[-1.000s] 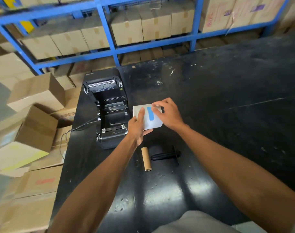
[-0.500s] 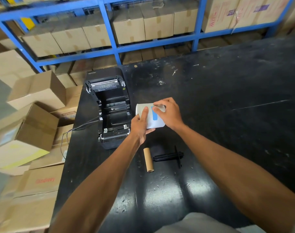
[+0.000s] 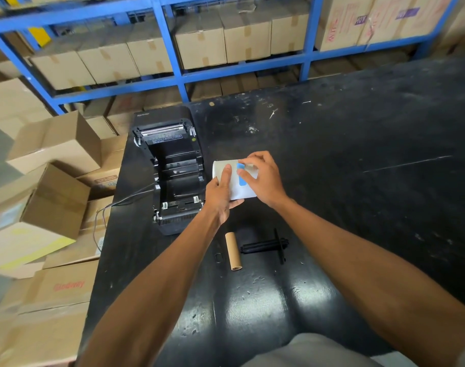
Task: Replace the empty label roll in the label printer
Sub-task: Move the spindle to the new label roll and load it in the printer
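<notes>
A white label roll (image 3: 236, 187) with a blue tape strip is held above the black table, just right of the open black label printer (image 3: 173, 170). My left hand (image 3: 219, 193) cups the roll from the left and below. My right hand (image 3: 261, 176) pinches the blue strip at the roll's top edge. The printer's lid is up and its roll bay is empty. Nearer me on the table lie a bare brown cardboard core (image 3: 233, 250) and a black spindle (image 3: 265, 246), side by side.
The black table (image 3: 358, 181) stretches right and back, with paper scraps on it. A cable (image 3: 112, 207) runs off the printer's left side. Open cardboard boxes (image 3: 40, 197) pile up left of the table. A blue rack (image 3: 173, 54) of cartons stands behind.
My right fingers have shifted along the blue strip on the roll, and a white edge now lifts under them. The roll stays in both hands in nearly the same place.
</notes>
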